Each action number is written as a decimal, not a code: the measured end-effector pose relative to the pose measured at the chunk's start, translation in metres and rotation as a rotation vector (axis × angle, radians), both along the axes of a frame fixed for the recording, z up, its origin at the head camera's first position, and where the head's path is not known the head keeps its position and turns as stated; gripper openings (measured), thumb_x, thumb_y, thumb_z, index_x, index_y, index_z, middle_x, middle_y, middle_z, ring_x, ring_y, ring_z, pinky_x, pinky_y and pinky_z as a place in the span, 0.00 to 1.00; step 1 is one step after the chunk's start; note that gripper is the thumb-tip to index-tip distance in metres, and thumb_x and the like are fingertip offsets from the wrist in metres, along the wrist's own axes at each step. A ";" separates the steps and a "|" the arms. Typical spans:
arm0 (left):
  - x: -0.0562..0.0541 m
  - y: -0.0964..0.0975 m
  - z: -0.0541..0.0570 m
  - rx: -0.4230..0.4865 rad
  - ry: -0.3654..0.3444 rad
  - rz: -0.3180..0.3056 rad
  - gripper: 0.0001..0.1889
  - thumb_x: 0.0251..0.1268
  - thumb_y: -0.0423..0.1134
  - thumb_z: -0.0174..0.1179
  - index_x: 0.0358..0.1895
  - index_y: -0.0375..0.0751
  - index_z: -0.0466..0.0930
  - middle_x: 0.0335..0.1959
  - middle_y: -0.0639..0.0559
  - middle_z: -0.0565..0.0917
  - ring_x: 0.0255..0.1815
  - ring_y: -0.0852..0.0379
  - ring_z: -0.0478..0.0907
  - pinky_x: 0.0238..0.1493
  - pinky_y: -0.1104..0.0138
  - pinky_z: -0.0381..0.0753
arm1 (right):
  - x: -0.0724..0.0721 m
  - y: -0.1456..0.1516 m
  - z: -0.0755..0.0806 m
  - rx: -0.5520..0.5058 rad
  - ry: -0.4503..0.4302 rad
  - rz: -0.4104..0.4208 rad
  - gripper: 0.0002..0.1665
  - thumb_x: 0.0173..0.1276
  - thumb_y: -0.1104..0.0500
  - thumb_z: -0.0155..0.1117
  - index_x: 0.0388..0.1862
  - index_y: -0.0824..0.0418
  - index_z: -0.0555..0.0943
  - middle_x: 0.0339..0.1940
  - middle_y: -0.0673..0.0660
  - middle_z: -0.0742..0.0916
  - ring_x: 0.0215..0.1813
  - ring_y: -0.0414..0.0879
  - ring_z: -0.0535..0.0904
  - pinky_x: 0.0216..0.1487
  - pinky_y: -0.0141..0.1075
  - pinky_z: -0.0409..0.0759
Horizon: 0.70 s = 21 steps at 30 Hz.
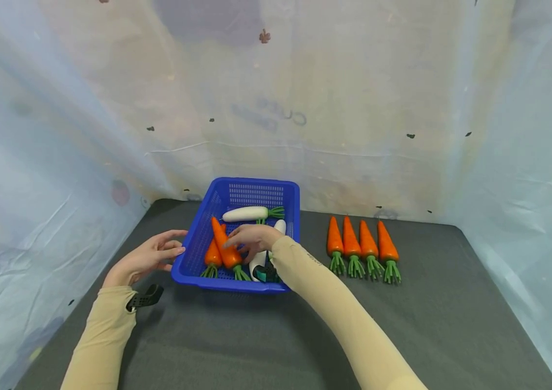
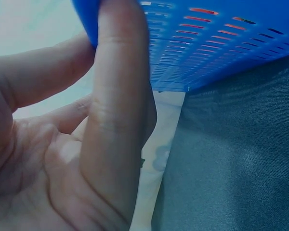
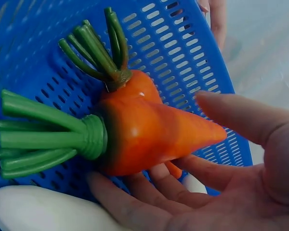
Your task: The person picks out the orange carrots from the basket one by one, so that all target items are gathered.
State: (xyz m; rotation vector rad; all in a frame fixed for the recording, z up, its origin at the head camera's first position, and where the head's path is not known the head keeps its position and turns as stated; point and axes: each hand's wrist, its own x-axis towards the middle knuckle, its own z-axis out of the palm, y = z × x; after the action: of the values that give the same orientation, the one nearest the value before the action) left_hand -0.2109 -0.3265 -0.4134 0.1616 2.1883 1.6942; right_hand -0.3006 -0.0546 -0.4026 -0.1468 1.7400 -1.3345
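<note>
- While our left hand [image 1: 151, 254] touches the left rim of the blue plastic basket [image 1: 234, 288] with its fingers fairly straight, our right hand [image 1: 254, 237] reaches inside.
- We seem to be at the grabbing step: the right fingers are spread wide around the top toy carrot [image 1: 220, 238], and the thumb stands apart from it.
- That carrot is at the left of the basket, leaning on the lower toy carrot [image 1: 213, 253].
- Our next move calls for bringing thumb and fingers together around its fat orange part, without bumping the white toy radish [image 1: 245, 214] behind it.
- We see four more toy carrots [image 1: 352, 244] side by side on the dark gray tabletop [image 1: 256, 336], right of the basket, green tops toward us.
- Around us, pale, wrinkly plastic sheets [image 1: 378, 81] make the back and side walls, with little dark spots.
</note>
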 end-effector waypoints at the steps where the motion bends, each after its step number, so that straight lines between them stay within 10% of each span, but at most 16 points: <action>1: 0.000 0.000 0.000 -0.004 0.002 -0.001 0.34 0.72 0.42 0.54 0.74 0.39 0.49 0.55 0.33 0.73 0.49 0.42 0.79 0.46 0.50 0.80 | 0.000 0.000 0.000 0.001 0.005 0.015 0.34 0.66 0.61 0.65 0.68 0.64 0.65 0.64 0.64 0.72 0.66 0.65 0.65 0.55 0.62 0.71; 21: 0.000 -0.001 -0.001 0.018 -0.001 -0.011 0.34 0.72 0.42 0.54 0.73 0.38 0.49 0.53 0.34 0.75 0.48 0.42 0.79 0.46 0.49 0.80 | 0.004 -0.001 0.005 0.085 0.123 0.145 0.23 0.66 0.65 0.64 0.58 0.66 0.70 0.47 0.63 0.78 0.44 0.57 0.80 0.48 0.53 0.79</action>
State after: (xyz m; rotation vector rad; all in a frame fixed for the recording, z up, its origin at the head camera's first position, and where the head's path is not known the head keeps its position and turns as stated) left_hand -0.2111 -0.3275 -0.4142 0.1771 2.1688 1.7082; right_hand -0.2962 -0.0555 -0.3975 -0.3068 1.8486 -1.1660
